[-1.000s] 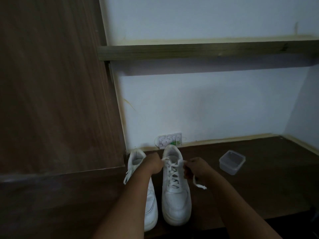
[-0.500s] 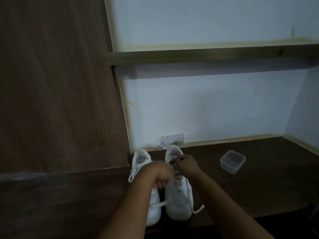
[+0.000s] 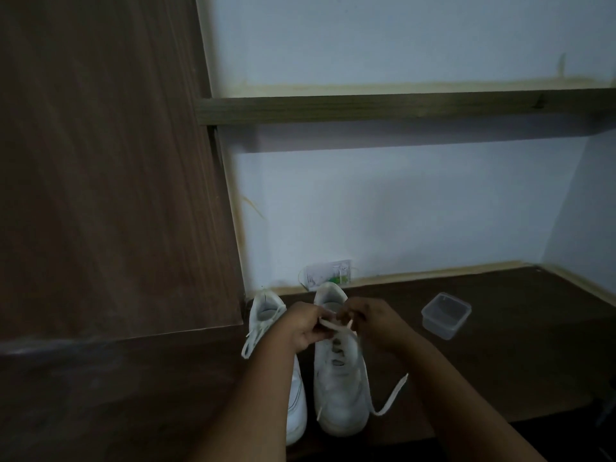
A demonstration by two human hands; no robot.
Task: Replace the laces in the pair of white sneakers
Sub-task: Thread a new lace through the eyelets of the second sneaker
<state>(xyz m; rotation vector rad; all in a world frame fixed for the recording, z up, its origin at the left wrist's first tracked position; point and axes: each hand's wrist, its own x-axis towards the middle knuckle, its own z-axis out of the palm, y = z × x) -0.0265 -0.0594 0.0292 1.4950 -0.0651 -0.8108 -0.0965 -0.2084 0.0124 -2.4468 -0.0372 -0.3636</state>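
Two white sneakers stand side by side, toes toward the person, on a dark surface (image 3: 483, 361) near the wall. Over the right sneaker (image 3: 340, 378), both hands pinch its lace (image 3: 333, 326) near the top eyelets: the left hand (image 3: 305, 326) holds one strand, the right hand (image 3: 370, 323) the other. One loose end trails off the shoe's right side onto the surface. That free end could snag under the sole, or the lace could slip from the pinch and pull unevenly through the eyelets, I judge. The left sneaker (image 3: 293, 395) stands touching or just beside it, partly hidden by the left forearm, its own lace hanging loose. A clear container (image 3: 446, 315) sits well apart to the right; a wooden panel (image 3: 116, 161) crowds the left.
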